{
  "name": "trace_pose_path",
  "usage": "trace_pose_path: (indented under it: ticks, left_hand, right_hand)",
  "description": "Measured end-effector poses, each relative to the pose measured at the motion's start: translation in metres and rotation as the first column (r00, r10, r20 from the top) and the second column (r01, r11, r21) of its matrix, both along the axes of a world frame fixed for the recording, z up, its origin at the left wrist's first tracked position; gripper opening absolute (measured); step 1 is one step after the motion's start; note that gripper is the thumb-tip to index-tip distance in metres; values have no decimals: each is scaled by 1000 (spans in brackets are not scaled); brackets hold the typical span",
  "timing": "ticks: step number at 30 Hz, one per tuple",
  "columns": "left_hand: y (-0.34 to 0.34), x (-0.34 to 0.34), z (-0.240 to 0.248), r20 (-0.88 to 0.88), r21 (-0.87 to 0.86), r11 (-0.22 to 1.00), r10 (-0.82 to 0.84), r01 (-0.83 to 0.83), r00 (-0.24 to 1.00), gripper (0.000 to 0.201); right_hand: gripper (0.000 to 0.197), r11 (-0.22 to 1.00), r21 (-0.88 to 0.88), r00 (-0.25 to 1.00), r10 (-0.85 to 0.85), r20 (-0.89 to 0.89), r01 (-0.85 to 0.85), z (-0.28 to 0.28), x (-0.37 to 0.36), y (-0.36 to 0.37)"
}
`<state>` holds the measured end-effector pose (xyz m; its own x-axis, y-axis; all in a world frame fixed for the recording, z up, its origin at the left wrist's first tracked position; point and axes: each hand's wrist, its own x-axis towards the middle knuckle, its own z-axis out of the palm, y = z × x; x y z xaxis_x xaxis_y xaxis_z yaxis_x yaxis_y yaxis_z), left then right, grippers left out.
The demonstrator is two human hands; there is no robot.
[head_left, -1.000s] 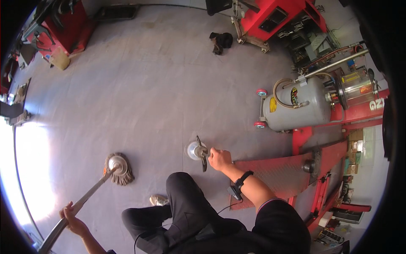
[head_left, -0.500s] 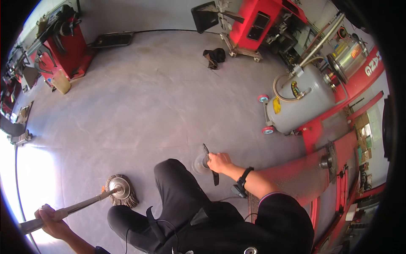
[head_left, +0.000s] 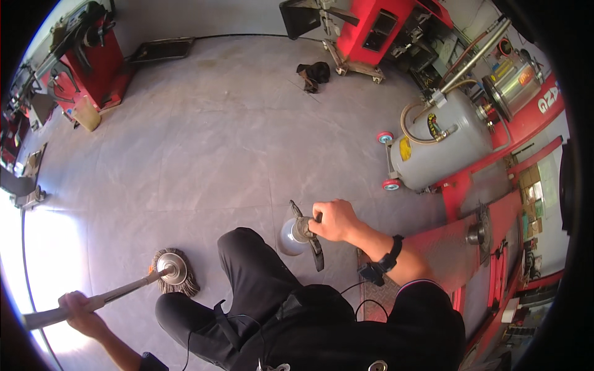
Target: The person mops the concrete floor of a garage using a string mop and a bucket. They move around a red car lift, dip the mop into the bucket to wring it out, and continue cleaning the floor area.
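My left hand is wrapped round the pole of a mop at the lower left. The mop's round metal head, fringed with grey-brown strands, rests on the floor beside my bent left knee. In front of my body, right of my other knee, my right hand is closed on the dark top of a translucent container. A long dark bar slants across that top. The fingers partly hide the grip, and I cannot tell the container's exact kind.
A grey wheeled tank with hose stands at right beside a red lift. Dark cloth lies on the floor near a red wheeled machine. Left stand another red machine and a yellowish container. A thin cable runs near my right arm.
My right hand has shifted up and right, its wrist turning, and more of the translucent container now shows. My left hand and the mop pole have moved slightly up and right.
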<state>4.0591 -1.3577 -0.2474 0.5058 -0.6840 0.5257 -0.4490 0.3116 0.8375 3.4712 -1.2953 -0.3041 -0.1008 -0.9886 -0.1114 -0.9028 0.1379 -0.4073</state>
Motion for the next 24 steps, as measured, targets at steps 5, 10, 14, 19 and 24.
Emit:
trace_pose_path:
  ticks: [5,10,14,19,24]
  left_hand:
    - [-1,-13,-13,-91,-6,1000,-28,28,995,18]
    - [9,-5,-9,-67,40,997,-63,66,996,16]
    - [19,11,-9,-145,-6,987,-160,161,976,8]
    - [23,19,14,-187,-58,982,-186,178,965,20]
    - [30,57,72,7,-161,974,-161,160,987,33]
  right_hand:
    - [24,996,-72,999,50,5,-49,-16,0,-13]
    - [22,990,-139,995,46,86,-34,-16,14,-4]
    - [22,983,-180,994,45,101,-26,-13,12,-9]
    - [23,982,-183,997,61,55,-50,-14,16,-19]
    - [26,972,-234,997,28,70,-11,28,23,-29]
